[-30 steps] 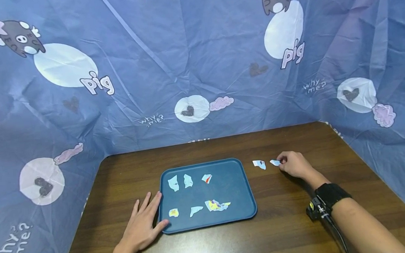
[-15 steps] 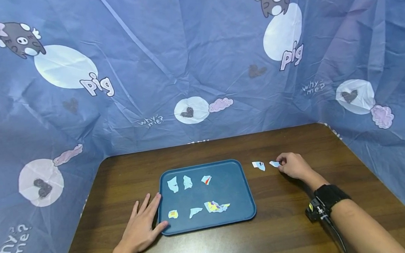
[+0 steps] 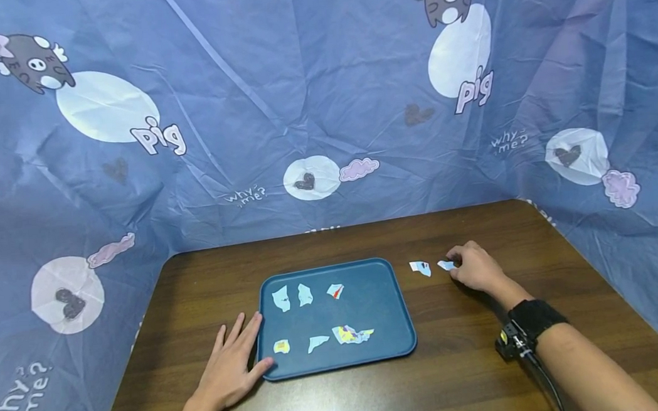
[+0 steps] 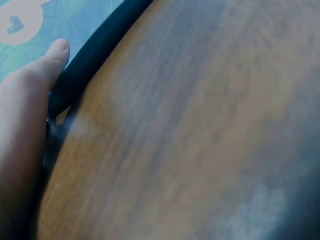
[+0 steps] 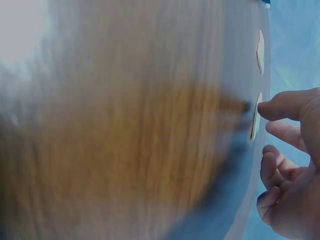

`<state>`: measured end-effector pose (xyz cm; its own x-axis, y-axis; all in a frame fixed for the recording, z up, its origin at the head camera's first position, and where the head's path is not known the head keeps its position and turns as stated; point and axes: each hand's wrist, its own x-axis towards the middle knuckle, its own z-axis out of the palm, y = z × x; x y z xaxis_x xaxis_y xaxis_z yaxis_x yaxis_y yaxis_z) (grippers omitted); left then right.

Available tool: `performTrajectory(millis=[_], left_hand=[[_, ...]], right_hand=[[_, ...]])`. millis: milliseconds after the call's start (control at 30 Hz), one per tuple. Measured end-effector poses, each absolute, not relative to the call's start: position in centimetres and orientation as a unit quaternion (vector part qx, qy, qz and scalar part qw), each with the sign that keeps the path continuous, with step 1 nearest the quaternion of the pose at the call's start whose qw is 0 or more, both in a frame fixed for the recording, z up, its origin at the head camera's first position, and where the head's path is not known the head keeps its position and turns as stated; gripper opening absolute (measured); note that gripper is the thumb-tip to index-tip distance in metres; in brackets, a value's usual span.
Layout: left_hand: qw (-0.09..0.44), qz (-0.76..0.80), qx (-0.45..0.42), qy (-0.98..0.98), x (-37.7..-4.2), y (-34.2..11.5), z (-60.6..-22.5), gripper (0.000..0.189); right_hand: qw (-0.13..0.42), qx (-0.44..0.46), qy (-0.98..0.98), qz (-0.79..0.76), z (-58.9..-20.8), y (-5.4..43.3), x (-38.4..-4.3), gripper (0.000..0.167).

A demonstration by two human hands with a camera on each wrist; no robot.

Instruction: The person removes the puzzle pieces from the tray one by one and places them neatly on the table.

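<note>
My left hand [image 3: 231,365] lies with fingers spread at the left edge of a dark blue tray [image 3: 369,303], the thumb over the near left corner. In the left wrist view the thumb [image 4: 59,52] rests against the tray's rim [image 4: 95,57]. Right of the tray, my right hand [image 3: 473,267] is low over the table, thumb and index finger parted at the edge of a flat, irregular light-blue piece [image 3: 444,265]. The right wrist view shows the thumb tip right at this piece [image 5: 257,117], which lies on the table. A similar white-and-blue piece [image 3: 421,268] lies to its left.
Several irregular printed pieces lie in two rows on the tray, among them one with a red mark [image 3: 335,290] and a larger yellow one [image 3: 352,334]. A blue pig-print cloth [image 3: 216,112] hangs behind the wooden table [image 3: 346,396]. A cable [image 3: 545,374] trails from the right wrist.
The right hand's thumb and index finger, close together at the piece's edge before, are now spread further apart. The piece and the left hand have stayed in place.
</note>
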<state>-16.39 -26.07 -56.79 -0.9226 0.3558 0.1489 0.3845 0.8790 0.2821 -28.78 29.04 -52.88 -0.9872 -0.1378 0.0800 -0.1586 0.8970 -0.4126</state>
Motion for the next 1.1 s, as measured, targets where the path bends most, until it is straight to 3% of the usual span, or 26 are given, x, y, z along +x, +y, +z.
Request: performTrajectory(millis=[633, 833, 1100], left_hand=[[0.047, -0.152, -0.192, -0.968, -16.3, -26.0, -56.6, 0.087], [0.051, -0.152, -0.193, -0.968, -16.3, -26.0, -56.5, 0.088], [0.05, -0.154, -0.19, -0.968, -16.3, -26.0, -56.5, 0.088]], right_hand=[[0.045, 0.137, -0.958, 0.247, -50.9, 22.3, -26.5, 0.027], [0.06, 0.187, -0.937, 0.29, -50.8, 20.9, -25.6, 0.035], [0.029, 0.227, -0.928, 0.294, -49.9, 18.6, -23.7, 0.045]])
